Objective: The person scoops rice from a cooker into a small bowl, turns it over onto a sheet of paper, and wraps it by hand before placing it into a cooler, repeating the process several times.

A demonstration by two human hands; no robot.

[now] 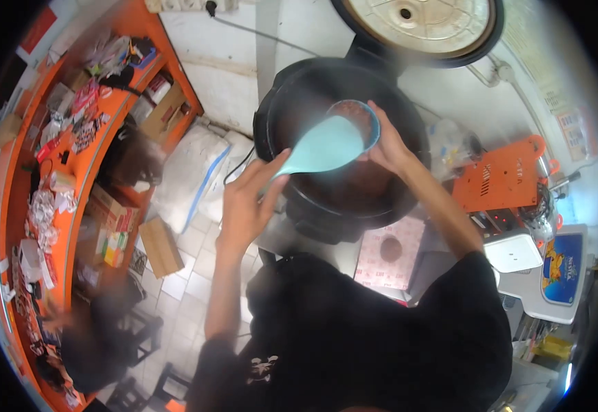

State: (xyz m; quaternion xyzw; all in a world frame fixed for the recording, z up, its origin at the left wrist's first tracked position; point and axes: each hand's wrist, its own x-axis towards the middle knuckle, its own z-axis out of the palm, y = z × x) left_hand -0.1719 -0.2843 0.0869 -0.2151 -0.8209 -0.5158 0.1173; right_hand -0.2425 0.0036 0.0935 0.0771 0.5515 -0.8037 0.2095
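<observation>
My left hand (249,196) is wrapped round the handle of a pale turquoise rice paddle (330,144). Its broad rounded blade reaches to the right and overlaps a small blue-rimmed bowl (376,130). Fingers of my right hand (389,145) grip that bowl at its right side. Some reddish-brown food (355,113) shows inside it, partly covered by the blade. Both hands are over a large dark round cooker (409,185), whose inside is dim and hazy with what looks like steam. Its round lid (443,27) is raised on a hinge at the back.
An orange machine (498,182) stands right of the cooker, with a white lid (513,253) near it. A pink-and-white printed box (389,254) lies in front. Cluttered orange shelving (117,96) lines the left. White sacks (192,168) and a cardboard box (160,246) occupy the floor.
</observation>
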